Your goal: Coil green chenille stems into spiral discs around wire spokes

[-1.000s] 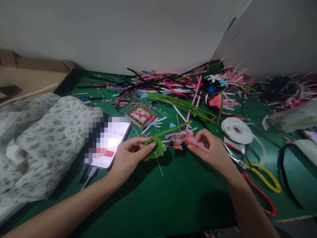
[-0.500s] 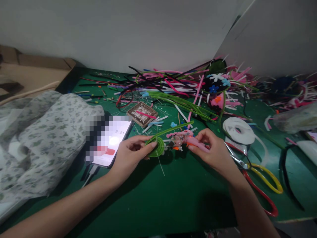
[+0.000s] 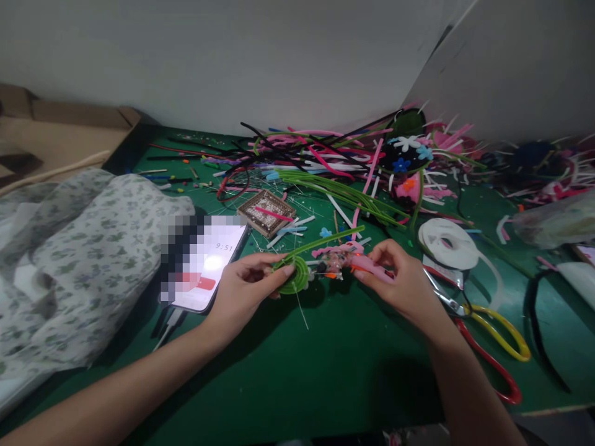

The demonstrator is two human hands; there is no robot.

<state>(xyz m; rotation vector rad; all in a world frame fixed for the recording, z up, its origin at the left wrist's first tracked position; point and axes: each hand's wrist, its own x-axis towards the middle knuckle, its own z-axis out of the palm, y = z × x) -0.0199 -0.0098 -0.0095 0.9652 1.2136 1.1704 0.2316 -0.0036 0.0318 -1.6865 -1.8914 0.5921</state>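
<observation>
My left hand (image 3: 246, 279) pinches a flat green pipe-cleaner coil (image 3: 297, 279) between thumb and fingers. One straight green end of it sticks out to the upper right, and a thin pale strand hangs below. In my right hand (image 3: 402, 275), the fingers are closed on a small pink glue gun (image 3: 375, 267) with orange parts. Its front is crusted with clear and coloured residue, and its dark tip points left, close to the coil's right edge. Whether the tip touches the coil I cannot tell.
Loose pipe cleaners (image 3: 334, 186) lie heaped at the back, near a small bead-filled tray (image 3: 267, 212). On the right are a ribbon roll (image 3: 437, 244) and scissors (image 3: 504, 334). To the left lie a lit phone (image 3: 209, 272) with a cable and floral cloth (image 3: 102, 254).
Both hands, the coil and the glue gun hold nearly the same position. Only a very slight shift of the view shows.
</observation>
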